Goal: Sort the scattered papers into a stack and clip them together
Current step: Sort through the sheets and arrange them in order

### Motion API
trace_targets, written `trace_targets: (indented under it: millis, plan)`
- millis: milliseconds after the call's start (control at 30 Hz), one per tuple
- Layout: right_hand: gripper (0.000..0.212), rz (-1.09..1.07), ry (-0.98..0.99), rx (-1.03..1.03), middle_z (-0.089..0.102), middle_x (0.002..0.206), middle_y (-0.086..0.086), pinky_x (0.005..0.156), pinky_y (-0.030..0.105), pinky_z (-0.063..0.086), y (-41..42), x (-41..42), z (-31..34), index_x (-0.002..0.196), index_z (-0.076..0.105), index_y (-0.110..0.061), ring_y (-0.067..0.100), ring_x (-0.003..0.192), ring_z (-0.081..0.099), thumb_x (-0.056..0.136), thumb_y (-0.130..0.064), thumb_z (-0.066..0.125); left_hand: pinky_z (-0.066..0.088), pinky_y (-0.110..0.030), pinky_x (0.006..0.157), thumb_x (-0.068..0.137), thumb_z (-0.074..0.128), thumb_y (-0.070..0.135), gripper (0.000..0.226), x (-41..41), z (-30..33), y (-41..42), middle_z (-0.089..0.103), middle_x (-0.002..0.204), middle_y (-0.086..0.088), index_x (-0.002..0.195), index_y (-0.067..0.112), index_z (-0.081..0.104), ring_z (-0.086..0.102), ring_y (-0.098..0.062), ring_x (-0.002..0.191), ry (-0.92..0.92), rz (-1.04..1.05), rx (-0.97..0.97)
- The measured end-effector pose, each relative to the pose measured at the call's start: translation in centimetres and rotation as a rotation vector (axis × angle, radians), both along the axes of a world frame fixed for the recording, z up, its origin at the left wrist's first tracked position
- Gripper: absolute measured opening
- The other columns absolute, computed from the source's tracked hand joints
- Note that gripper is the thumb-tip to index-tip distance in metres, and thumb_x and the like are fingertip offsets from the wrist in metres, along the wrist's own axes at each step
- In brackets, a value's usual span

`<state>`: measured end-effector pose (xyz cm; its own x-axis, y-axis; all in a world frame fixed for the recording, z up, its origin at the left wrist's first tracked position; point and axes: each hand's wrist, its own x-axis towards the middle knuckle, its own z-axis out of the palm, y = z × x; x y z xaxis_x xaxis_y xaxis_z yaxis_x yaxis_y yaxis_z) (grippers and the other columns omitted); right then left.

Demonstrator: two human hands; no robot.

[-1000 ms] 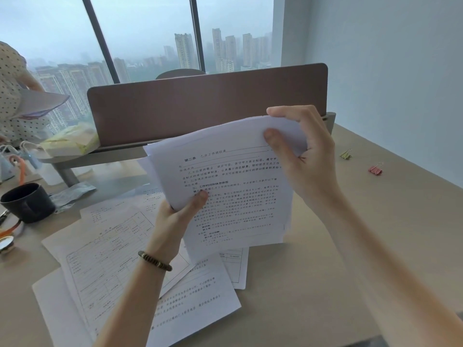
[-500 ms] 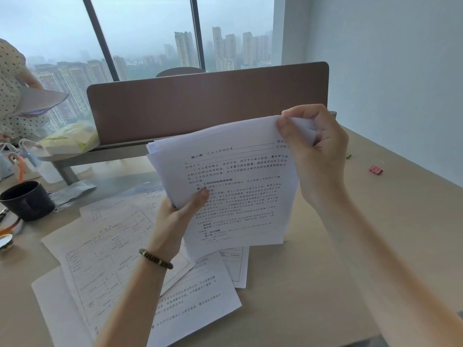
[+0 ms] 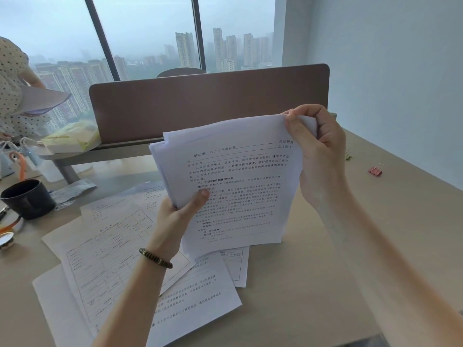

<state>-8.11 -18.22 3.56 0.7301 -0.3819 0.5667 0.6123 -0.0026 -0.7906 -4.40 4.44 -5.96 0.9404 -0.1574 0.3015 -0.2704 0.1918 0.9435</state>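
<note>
A stack of printed white papers (image 3: pixel 240 186) is held upright above the desk. My left hand (image 3: pixel 179 216) grips its left edge, thumb on the front page. My right hand (image 3: pixel 318 151) pinches the top right corner, which curls over. Several loose sheets (image 3: pixel 110 249) lie scattered on the desk under and left of the stack. A pink binder clip (image 3: pixel 375 170) lies on the desk to the right, and a green clip (image 3: pixel 348 155) peeks out behind my right hand.
A brown divider panel (image 3: pixel 208 103) stands across the back of the beige desk (image 3: pixel 325 284). At the left are a black mug (image 3: pixel 27 199), a crumpled wrapper (image 3: pixel 72 191) and small items. A person in a dotted shirt (image 3: pixel 12 91) holds papers at far left.
My right hand has slid rightward along the top edge to the stack's top right corner. The stack has tilted a little more upright; my left hand keeps its grip.
</note>
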Motion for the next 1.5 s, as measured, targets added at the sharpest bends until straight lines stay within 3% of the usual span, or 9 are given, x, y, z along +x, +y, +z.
trace_targets:
  millis: [133, 267, 433, 600, 700, 867, 1000, 1233, 1500]
  plan:
    - [0.012, 0.051, 0.029, 0.012, 0.069, 0.086, -0.003, 0.072, 0.025, 0.048, -0.3, 0.1, 0.2, 0.077, 0.060, -0.018, 0.014, 0.084, 0.061, 0.087, -0.012, 0.061, 0.060, -0.036, 0.084, 0.076, 0.075, 0.028, 0.039, 0.0, 0.0, -0.1, 0.074, 0.117, -0.002, 0.114, 0.023, 0.070, 0.071, -0.023, 0.107, -0.008, -0.003, 0.002]
    - [0.013, -0.007, 0.026, -0.077, 0.066, 0.084, 0.006, 0.067, 0.018, 0.046, -0.6, 0.3, 0.1, 0.078, 0.059, -0.015, 0.012, 0.081, 0.059, 0.090, -0.010, 0.060, 0.060, -0.040, 0.086, 0.073, 0.075, 0.032, 0.041, 0.0, 0.0, -0.1, 0.074, 0.117, -0.003, 0.113, 0.023, 0.070, 0.071, -0.024, 0.108, -0.006, 0.003, 0.002]
    - [0.021, 0.041, 0.010, -0.116, 0.061, 0.082, 0.002, 0.064, 0.025, 0.043, -0.6, 0.5, -0.2, 0.081, 0.061, -0.017, 0.016, 0.075, 0.055, 0.098, -0.028, 0.055, 0.059, -0.042, 0.088, 0.070, 0.075, 0.036, 0.047, 0.1, -0.1, -0.2, 0.074, 0.118, -0.003, 0.114, 0.022, 0.070, 0.070, -0.025, 0.109, 0.002, 0.013, -0.008]
    - [0.035, 0.085, -0.026, -0.057, 0.068, 0.085, -0.001, 0.066, 0.023, 0.051, -0.4, 0.3, 0.1, 0.117, 0.057, -0.010, 0.013, 0.076, 0.066, 0.102, -0.037, 0.042, 0.061, -0.035, 0.080, 0.081, 0.073, 0.021, 0.028, 0.2, -0.1, -0.2, 0.077, 0.110, 0.002, 0.109, 0.024, 0.070, 0.073, -0.021, 0.101, 0.014, 0.028, -0.025]
    - [0.031, 0.072, -0.028, -0.043, 0.064, 0.084, -0.006, 0.068, 0.017, 0.050, -0.6, 0.7, -0.4, 0.123, 0.050, -0.011, 0.008, 0.076, 0.064, 0.105, -0.034, 0.041, 0.060, -0.033, 0.077, 0.083, 0.069, 0.020, 0.022, 0.3, -0.1, -0.2, 0.078, 0.106, 0.000, 0.105, 0.022, 0.072, 0.074, -0.022, 0.099, 0.028, 0.049, -0.048]
    - [0.052, 0.220, 0.054, -0.022, 0.068, 0.110, 0.010, 0.087, 0.042, 0.058, -0.7, 1.6, -3.4, 0.128, 0.051, -0.005, 0.026, 0.103, 0.068, 0.098, -0.047, 0.048, 0.061, -0.037, 0.079, 0.080, 0.068, 0.023, 0.020, 0.4, -0.2, -0.5, 0.078, 0.103, -0.001, 0.099, 0.022, 0.075, 0.074, -0.023, 0.097, 0.045, 0.074, -0.071]
    - [0.043, 0.298, 0.136, 0.026, 0.072, 0.120, 0.009, 0.089, 0.045, 0.059, -0.5, 2.0, -6.1, 0.129, 0.058, -0.010, 0.031, 0.112, 0.070, 0.103, -0.038, 0.039, 0.060, -0.043, 0.084, 0.087, 0.070, 0.022, 0.016, 0.6, -0.5, -0.3, 0.077, 0.109, -0.004, 0.101, 0.025, 0.077, 0.073, -0.026, 0.102, 0.035, 0.062, -0.058]
    - [0.036, 0.313, 0.184, 0.026, 0.075, 0.114, -0.001, 0.083, 0.040, 0.060, 0.0, 2.3, -8.1, 0.121, 0.063, -0.022, 0.027, 0.107, 0.072, 0.102, -0.036, 0.036, 0.058, -0.046, 0.088, 0.086, 0.066, 0.022, 0.042, 0.7, -1.4, -0.1, 0.072, 0.122, -0.007, 0.127, 0.013, 0.062, 0.069, -0.028, 0.111, -0.008, 0.052, -0.001]
    - [0.023, 0.253, 0.180, -0.041, 0.077, 0.110, 0.001, 0.084, 0.043, 0.062, 0.0, 2.3, -7.3, 0.111, 0.070, -0.021, 0.025, 0.102, 0.074, 0.097, -0.031, 0.054, 0.060, -0.038, 0.084, 0.080, 0.072, 0.024, 0.036, 0.7, -2.0, -0.2, 0.075, 0.116, -0.002, 0.116, 0.020, 0.068, 0.070, -0.025, 0.108, 0.030, 0.047, -0.019]
